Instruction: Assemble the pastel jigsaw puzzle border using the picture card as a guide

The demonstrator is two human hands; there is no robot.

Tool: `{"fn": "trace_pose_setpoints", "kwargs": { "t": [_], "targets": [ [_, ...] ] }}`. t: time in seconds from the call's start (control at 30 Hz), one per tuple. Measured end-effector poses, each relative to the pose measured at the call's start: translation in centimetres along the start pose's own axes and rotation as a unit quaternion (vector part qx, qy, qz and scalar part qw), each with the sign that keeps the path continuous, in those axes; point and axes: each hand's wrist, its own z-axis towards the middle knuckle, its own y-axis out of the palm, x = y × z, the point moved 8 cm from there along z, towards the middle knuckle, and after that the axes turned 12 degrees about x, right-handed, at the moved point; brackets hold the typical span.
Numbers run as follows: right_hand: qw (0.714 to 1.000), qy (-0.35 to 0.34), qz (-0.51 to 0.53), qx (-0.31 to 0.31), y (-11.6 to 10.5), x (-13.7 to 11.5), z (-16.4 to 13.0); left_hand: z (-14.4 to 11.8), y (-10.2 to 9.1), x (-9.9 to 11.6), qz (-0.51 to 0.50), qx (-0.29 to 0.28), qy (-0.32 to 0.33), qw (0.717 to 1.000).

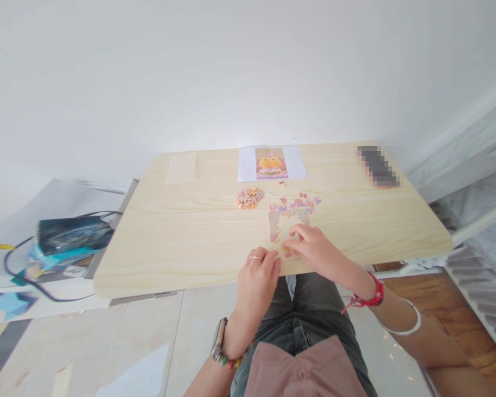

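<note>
Nearest the camera, a pink garment and grey trousers at the lap, forearms reaching forward over the near edge of the pale wood surface (169,242). Left hand (257,278), ring on one finger, beaded bracelet and watch at the wrist, rests at the surface edge with fingers curled loosely together; cannot tell whether it holds a piece. Right hand (314,248), red cord and a bangle on the arm, lies just beyond and to the right, fingertips pinched narrow against the lower end of the partly built puzzle (287,218); a small piece seems to sit under the fingertips, too small to be sure. The puzzle forms an open frame, top edge and two side strips joined, middle bare. Both hands almost touch each other at its near left corner. A few loose pieces (303,197) lie scattered along the frame's far side. Left of those, a small heap of pieces (249,198), lying straight on the surface, no tray or box around it. Farther back, a white sheet with the reference picture (271,163), a yellow figure on pink. Far left, a pale translucent bag (182,168) lying flat; contents not discernible. Far right corner, a dark blurred object (378,165). Off the surface at left, a dark bag (72,234) with cables.
</note>
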Motion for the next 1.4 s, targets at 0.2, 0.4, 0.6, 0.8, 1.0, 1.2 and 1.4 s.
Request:
{"fn": "trace_pose_setpoints", "kwargs": {
  "t": [0.2, 0.4, 0.6, 0.8, 1.0, 1.2, 1.4],
  "targets": [
    [0.999, -0.021, -0.037, -0.017, 0.8, -0.7, 0.3, 0.0, 0.4, 0.0, 0.023, -0.002, -0.029, 0.999],
    [1.000, -0.019, -0.023, -0.007, 0.6, -1.2, 0.2, 0.2, 0.9, -0.7, -0.010, -0.033, -0.023, 0.999],
    [1.000, -0.017, -0.007, -0.013, 0.8, -1.4, 0.2, 0.6, 0.9, -0.7, -0.024, -0.034, -0.016, 0.999],
    [0.998, -0.034, -0.046, 0.009, 0.6, -2.0, 1.0, 0.8, 0.1, -1.8, -0.024, -0.003, -0.025, 0.999],
    [0.995, -0.048, -0.079, 0.021, 1.3, -2.3, 2.4, 1.4, -0.4, -3.2, -0.012, 0.017, -0.038, 0.999],
    [0.996, -0.043, -0.081, 0.013, 1.8, -2.1, 2.5, 2.1, -0.3, -2.5, -0.014, 0.023, -0.008, 1.000],
    [0.996, -0.027, -0.078, 0.022, 1.5, -2.1, 2.3, 2.6, -0.1, -2.0, -0.033, 0.027, 0.017, 0.999]
  ]
}}
